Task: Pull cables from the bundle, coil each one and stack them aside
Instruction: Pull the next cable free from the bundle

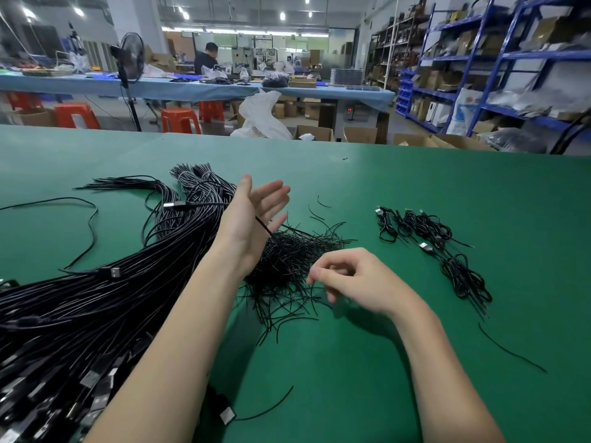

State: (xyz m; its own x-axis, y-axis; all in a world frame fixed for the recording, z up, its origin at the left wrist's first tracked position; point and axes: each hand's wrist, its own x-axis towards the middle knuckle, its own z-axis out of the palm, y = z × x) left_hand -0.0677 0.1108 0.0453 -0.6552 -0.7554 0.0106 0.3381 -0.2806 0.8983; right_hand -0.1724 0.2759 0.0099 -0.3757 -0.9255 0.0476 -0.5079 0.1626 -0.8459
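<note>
A thick bundle of black USB cables (96, 302) fans across the left of the green table (415, 193). My left hand (252, 215) is raised above it, palm turned right and fingers straight. One black cable (198, 204) with a USB plug runs to the back of that hand, and a thin wire end (264, 226) lies across the palm. My right hand (348, 279) hovers over a heap of short black ties (287, 263). Its fingers are curled, thumb against the forefinger; it is blurred and no wire shows between them. Several coiled cables (431, 241) lie stacked at the right.
Loose cable strands lie at the far left (80, 219), near the front edge (271, 407) and at the right (508, 350). Beyond the table are orange stools (179, 119), a standing fan (129, 59), cardboard boxes, blue shelving (511, 75) and a person at a far bench.
</note>
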